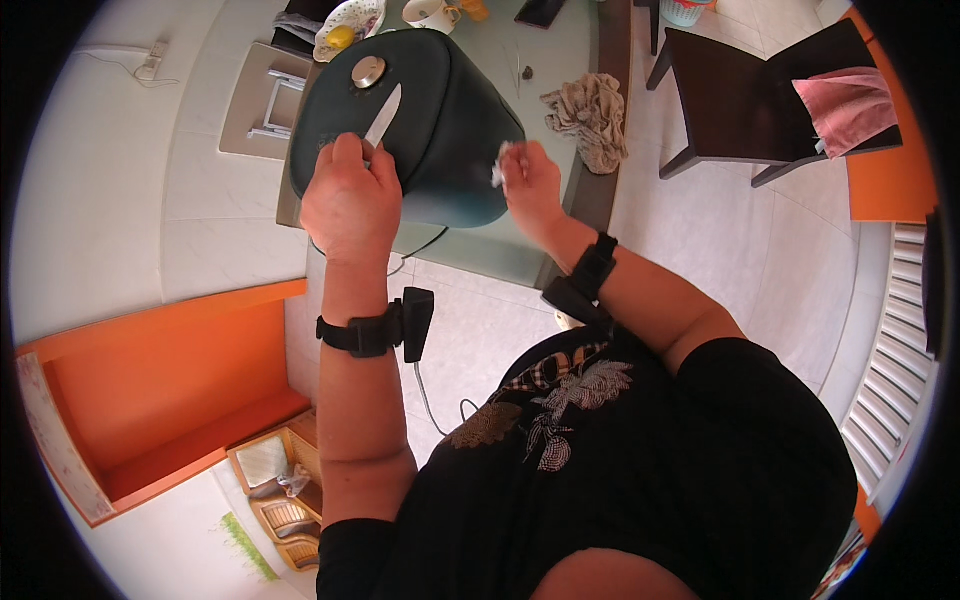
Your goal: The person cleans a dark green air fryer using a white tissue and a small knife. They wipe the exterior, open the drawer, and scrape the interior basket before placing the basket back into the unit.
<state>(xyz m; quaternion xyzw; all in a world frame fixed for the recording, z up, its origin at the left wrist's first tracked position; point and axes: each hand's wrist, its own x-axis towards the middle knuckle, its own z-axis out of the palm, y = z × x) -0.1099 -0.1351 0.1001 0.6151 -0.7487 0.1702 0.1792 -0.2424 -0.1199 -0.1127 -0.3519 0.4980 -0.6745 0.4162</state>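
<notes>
My left hand is closed around a knife. The knife's blade points up and away from me over the top of a dark green air fryer, and its handle is hidden in my fist. A round metallic knob sits on the appliance. On the right, my right hand pinches a crumpled white tissue or cloth beside the air fryer's side wall; I cannot tell whether it touches the wall. A dark cord trails from beneath the appliance.
The air fryer stands on a glass-topped table. A crumpled brown rag lies near its right edge. Toward the far side are a dish with a yellow fruit, a cup and a phone. A dark chair stands right.
</notes>
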